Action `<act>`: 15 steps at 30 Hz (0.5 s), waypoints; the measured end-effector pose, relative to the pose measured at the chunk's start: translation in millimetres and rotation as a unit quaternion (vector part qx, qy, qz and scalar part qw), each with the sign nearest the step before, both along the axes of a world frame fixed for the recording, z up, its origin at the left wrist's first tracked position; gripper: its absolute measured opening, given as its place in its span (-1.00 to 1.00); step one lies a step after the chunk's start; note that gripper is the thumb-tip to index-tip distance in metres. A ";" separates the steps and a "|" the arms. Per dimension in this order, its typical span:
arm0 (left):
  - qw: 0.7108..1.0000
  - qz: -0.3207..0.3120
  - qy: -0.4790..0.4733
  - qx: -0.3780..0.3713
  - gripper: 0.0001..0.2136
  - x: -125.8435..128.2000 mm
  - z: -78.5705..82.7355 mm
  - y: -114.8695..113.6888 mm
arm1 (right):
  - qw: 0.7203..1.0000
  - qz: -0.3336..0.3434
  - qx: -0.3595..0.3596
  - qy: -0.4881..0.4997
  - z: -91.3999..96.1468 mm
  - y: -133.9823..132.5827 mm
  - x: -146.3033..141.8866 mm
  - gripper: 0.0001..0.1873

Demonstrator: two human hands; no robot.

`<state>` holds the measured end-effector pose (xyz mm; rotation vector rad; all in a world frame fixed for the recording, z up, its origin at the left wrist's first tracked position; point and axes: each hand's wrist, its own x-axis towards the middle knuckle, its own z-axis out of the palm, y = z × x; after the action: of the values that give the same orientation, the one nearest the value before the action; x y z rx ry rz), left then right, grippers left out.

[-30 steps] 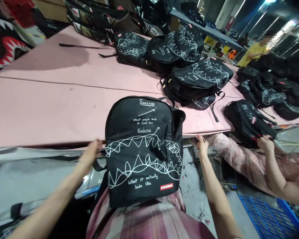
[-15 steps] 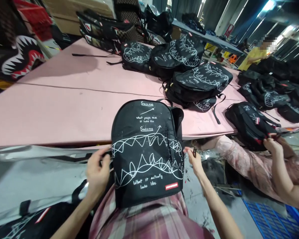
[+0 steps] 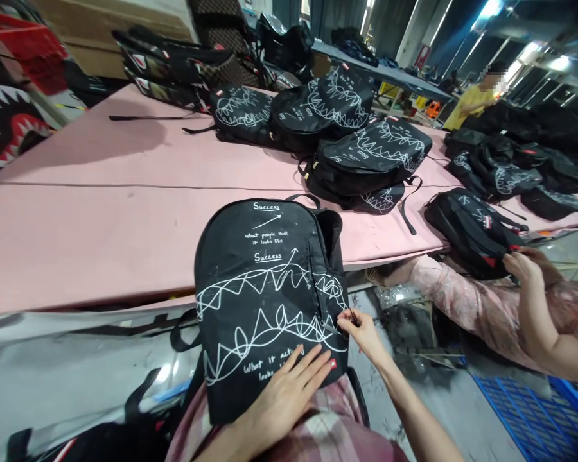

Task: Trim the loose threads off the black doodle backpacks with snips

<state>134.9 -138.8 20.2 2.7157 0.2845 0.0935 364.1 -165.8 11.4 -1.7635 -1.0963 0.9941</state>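
A black backpack [image 3: 264,295] with white scribbled lines and lettering stands upright on my lap, its front facing me and its upper part against the table edge. My left hand [image 3: 293,382] lies flat on the lower front, fingers stretched out, covering some lettering and most of the small red label [image 3: 334,364]. At the bag's right side, my right hand [image 3: 363,333] is closed on small dark scissors [image 3: 352,316]. Their tip points left, near the lower end of the side zip [image 3: 315,282]. Whether the blades touch the fabric I cannot tell.
The pink table [image 3: 101,237] bears several similar black backpacks [image 3: 370,157]. To the right, another person's hand [image 3: 525,269] is at a black backpack [image 3: 467,231]. A blue crate [image 3: 515,410] stands on the floor. Another black bag [image 3: 120,436] lies at lower left.
My left hand has moved from the bag's left side onto its lower front. My right hand has come inward with the scissors to the bag's right side. The view has shifted slightly right.
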 end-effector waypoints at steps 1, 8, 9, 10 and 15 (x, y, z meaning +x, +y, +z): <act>1.000 0.001 0.000 0.000 -0.35 -0.4 -2.5 -0.2 | 1.000 -0.017 0.005 0.003 -2.8 2.0 4.2 -0.75; 1.000 0.000 -0.019 -0.003 -0.41 4.1 -7.6 -1.4 | 0.993 -0.055 0.076 -0.065 -18.0 67.5 38.0 -0.71; 1.000 0.003 -0.022 -0.004 -0.41 3.6 -8.6 -2.0 | 0.993 -0.042 0.073 -0.076 -19.9 78.9 41.8 -0.71; 1.000 0.007 -0.027 -0.006 -0.41 2.0 -10.4 -2.6 | 0.994 -0.030 0.066 -0.084 -21.8 88.6 44.8 -0.73; 0.991 0.087 -0.101 -0.019 -0.56 -20.2 -16.8 16.7 | 0.995 0.000 0.055 -0.085 -18.0 104.7 44.7 -0.84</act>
<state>114.7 -122.0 3.4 2.6124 0.4563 0.4049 408.9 -61.1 -6.6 -1.7830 -1.2343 0.7787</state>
